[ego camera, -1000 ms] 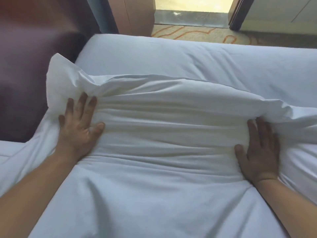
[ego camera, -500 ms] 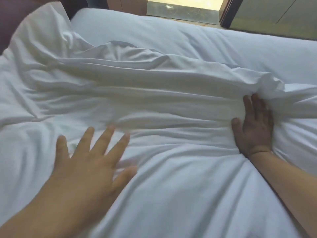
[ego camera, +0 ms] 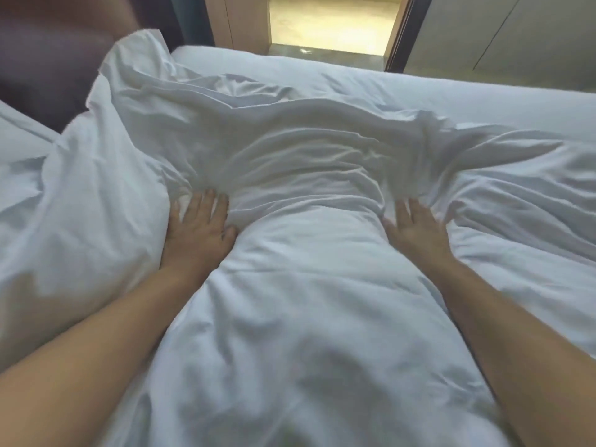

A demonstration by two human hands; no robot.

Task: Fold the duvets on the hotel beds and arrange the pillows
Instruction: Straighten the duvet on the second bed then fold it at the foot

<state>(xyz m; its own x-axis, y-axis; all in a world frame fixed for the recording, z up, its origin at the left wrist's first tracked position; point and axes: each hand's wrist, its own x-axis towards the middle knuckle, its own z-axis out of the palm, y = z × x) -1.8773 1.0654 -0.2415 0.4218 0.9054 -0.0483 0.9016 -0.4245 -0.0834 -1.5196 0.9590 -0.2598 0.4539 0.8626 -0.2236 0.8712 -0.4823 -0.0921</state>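
The 2 hands lie flat on the white duvet (ego camera: 306, 285), palms down, well apart from each other. The left hand (ego camera: 196, 233) has its fingers (ego camera: 206, 204) straight and close together, pressing into the cloth; their tips sink into a crease and are partly hidden by it, and the thumb points inward toward the other hand. The right hand (ego camera: 416, 230) presses likewise, its fingers (ego camera: 417, 209) straight and slightly spread, holding nothing, with nothing curled round the fabric.

Between the 2 sets of fingers the duvet rises in a smooth padded hump that runs back toward the person between the forearms. Just beyond the fingertips the cloth is gathered into a wrinkled ridge (ego camera: 290, 140) lying crosswise. Outward from the left fingers the duvet billows up, and its raised corner (ego camera: 135, 56) stands far beyond them, against the dark headboard (ego camera: 48, 59). Outward from the right fingers, creased folds fan away across the bed.

Past the ridge, well beyond both hands, lies the flat white bed sheet (ego camera: 403, 88), and farther still a lit doorway (ego camera: 332, 24)
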